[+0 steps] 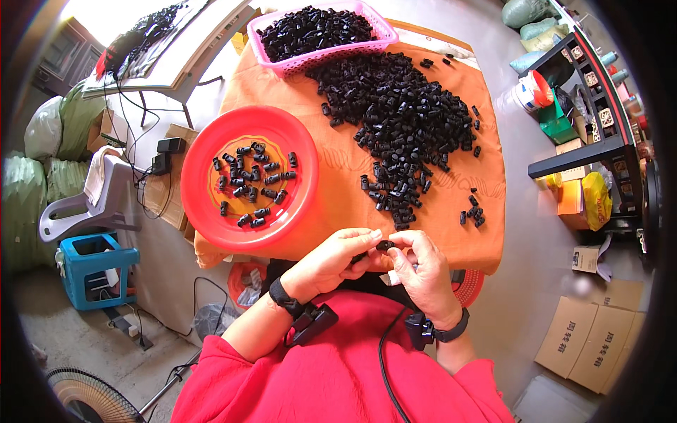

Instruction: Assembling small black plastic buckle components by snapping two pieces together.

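Your left hand and right hand meet at the near edge of the bench, just above your lap. Both are closed in a pinch on one small black plastic part, which sits between the fingertips of the two hands; the left thumb and forefinger grip its left end, the right fingers its right end. Each wrist carries a black band with a small device clipped to it.

The bench is covered with an orange cloth. On its left side lies a red round tray holding a scatter of the same black parts, well apart from your hands. A large loose pile of black parts spreads down the middle and right of the cloth, its near tail ending just beyond your fingers. At the far edge stands a pink basket filled with more black parts. A small cluster of parts lies to the right, near the cloth's edge.
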Demonstrator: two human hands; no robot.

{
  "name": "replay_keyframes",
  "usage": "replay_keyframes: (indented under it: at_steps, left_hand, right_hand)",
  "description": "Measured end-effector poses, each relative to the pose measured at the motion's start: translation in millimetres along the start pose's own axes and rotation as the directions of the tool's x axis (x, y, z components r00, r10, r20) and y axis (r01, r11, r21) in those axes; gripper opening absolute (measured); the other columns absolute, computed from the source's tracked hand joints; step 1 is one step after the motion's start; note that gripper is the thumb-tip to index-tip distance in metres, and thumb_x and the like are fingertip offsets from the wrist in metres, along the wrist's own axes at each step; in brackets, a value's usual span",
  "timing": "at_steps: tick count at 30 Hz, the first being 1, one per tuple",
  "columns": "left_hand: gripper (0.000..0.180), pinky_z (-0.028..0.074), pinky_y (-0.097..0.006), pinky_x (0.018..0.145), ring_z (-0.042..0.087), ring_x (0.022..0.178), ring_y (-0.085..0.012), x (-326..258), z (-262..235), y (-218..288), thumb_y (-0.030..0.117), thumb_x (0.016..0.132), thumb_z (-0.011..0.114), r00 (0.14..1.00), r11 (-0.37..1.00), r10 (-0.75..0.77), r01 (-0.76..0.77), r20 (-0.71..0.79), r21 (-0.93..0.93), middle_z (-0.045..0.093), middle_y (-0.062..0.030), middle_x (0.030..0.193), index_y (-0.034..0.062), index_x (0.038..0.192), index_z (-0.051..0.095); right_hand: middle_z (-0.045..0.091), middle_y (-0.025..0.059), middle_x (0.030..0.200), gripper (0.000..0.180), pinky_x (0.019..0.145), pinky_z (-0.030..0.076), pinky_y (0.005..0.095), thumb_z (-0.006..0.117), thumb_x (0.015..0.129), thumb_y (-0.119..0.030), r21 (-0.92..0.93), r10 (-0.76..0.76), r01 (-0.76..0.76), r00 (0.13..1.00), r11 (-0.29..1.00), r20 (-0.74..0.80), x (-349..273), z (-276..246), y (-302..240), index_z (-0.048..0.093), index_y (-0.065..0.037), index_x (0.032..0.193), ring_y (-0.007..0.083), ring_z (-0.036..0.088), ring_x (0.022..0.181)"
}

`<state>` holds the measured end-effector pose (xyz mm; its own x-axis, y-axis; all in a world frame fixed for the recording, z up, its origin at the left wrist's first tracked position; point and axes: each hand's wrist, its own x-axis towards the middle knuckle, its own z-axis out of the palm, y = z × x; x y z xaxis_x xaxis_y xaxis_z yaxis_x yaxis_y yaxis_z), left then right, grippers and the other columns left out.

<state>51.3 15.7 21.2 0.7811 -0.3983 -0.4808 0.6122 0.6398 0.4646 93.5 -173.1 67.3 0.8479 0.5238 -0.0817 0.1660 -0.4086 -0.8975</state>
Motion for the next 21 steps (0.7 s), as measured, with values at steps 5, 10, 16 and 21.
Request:
replay_keyframes:
  at_steps: [5,10,16,21]
  left_hand:
    - [0.026,0.024,-0.02,0.046,0.036,0.054,-0.0041,-2,4,-5,0.028,0.102,0.056,0.998,0.995,0.037,-0.033,0.047,-0.097,0.058,-0.0015,0.081,0.0038,0.095,0.062]
    - [0.019,0.026,-0.018,0.048,0.038,0.057,-0.0038,-2,6,-10,0.024,0.101,0.058,0.994,0.99,0.108,-0.11,-0.023,-0.084,0.056,0.0,0.084,0.0052,0.104,0.06]
    - [0.019,0.026,-0.018,0.049,0.039,0.059,-0.0033,0,1,-17,0.021,0.1,0.059,0.986,0.979,0.16,-0.152,0.052,-0.132,0.055,0.0014,0.084,0.0077,0.113,0.06]
    - [0.023,0.029,-0.018,0.051,0.036,0.059,-0.0035,-1,5,-20,0.022,0.1,0.059,0.975,0.964,0.219,-0.212,0.029,-0.161,0.051,0.0037,0.079,0.009,0.119,0.06]
  right_hand:
    - [0.065,0.0075,0.092,0.013,0.056,0.054,0.023,0.061,0.096,-0.003,0.149,0.03,-0.028,0.999,0.989,-0.016,-4,0,0,0.055,0.0,0.107,0.0098,0.065,0.063]
    - [0.064,0.0071,0.091,0.012,0.056,0.054,0.0221,0.061,0.097,-0.004,0.207,0.053,-0.044,0.998,0.977,-0.039,-5,2,1,0.055,0.001,0.107,0.0096,0.065,0.063]
    - [0.063,0.0057,0.088,0.011,0.056,0.053,0.0228,0.061,0.097,-0.006,0.119,-0.012,0.02,0.998,0.993,-0.068,-7,6,2,0.056,0.001,0.104,0.0087,0.064,0.063]
    - [0.062,0.0038,0.083,0.011,0.057,0.052,0.022,0.06,0.099,-0.009,0.166,0.031,-0.019,0.997,0.986,-0.069,-7,9,2,0.056,0.0,0.103,0.0076,0.062,0.062]
